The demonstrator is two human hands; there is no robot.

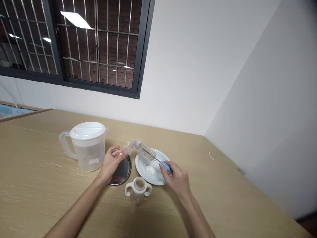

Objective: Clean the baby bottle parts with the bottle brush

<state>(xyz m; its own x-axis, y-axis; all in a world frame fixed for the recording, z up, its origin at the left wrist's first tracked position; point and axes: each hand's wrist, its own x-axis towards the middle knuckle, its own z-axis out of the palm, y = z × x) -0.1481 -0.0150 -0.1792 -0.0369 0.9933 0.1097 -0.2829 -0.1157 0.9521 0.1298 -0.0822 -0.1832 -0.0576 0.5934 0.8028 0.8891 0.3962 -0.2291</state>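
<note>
Bottle brush, blue-handled with pale bristles, slants between the person's two hands above a white plate. From where I stand, the right hand grips it by the handle, fingers closed near the end, and the bristled head points away up to the left. Opposite, the left hand pinches a small clear piece between thumb and fingers (a cap or a teat, I cannot tell which), right beside the brush's tip; whether the two touch is hard to see. Under that hand lies a round metal tray, partly covered by it. A white ring sits on the plate. Nearer the person, between the forearms, a two-handled baby bottle stands upright and open-topped on the wooden surface. Left of the tray stands a lidded translucent pitcher.
</note>
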